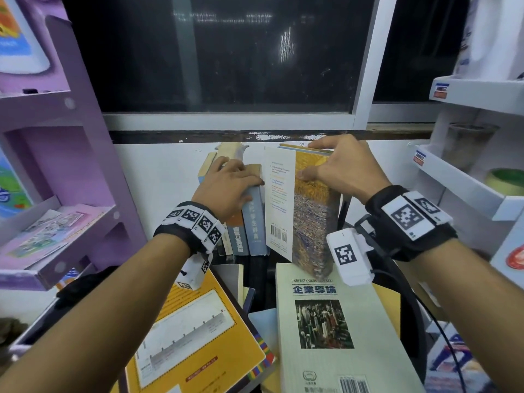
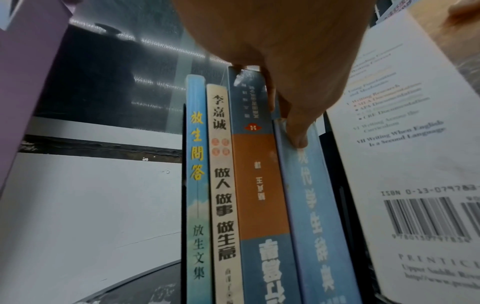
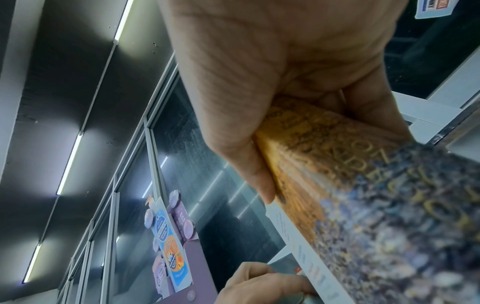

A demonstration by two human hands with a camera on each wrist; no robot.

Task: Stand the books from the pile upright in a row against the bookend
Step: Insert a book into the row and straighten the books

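Several books (image 1: 249,222) stand upright in a row, spines toward me; the left wrist view shows a light blue (image 2: 196,185), a cream (image 2: 223,185), an orange-banded (image 2: 259,185) and a blue spine (image 2: 311,205). My left hand (image 1: 229,182) rests over their tops, its thumb (image 2: 298,133) pressing the blue spine. My right hand (image 1: 331,165) grips the top of a thick golden painted-cover book (image 1: 309,211), held upright just right of the row with a gap between them. Its back cover (image 2: 402,144) faces the row. Thumb and fingers pinch its spine end (image 3: 363,185). The bookend is not clearly seen.
The pile lies in front: a yellow book (image 1: 192,330) and a pale green book (image 1: 326,336) on top. A purple shelf unit (image 1: 56,165) stands at left and white shelves (image 1: 467,180) at right. A dark window (image 1: 226,52) is behind. A black cable (image 1: 411,307) runs by my right wrist.
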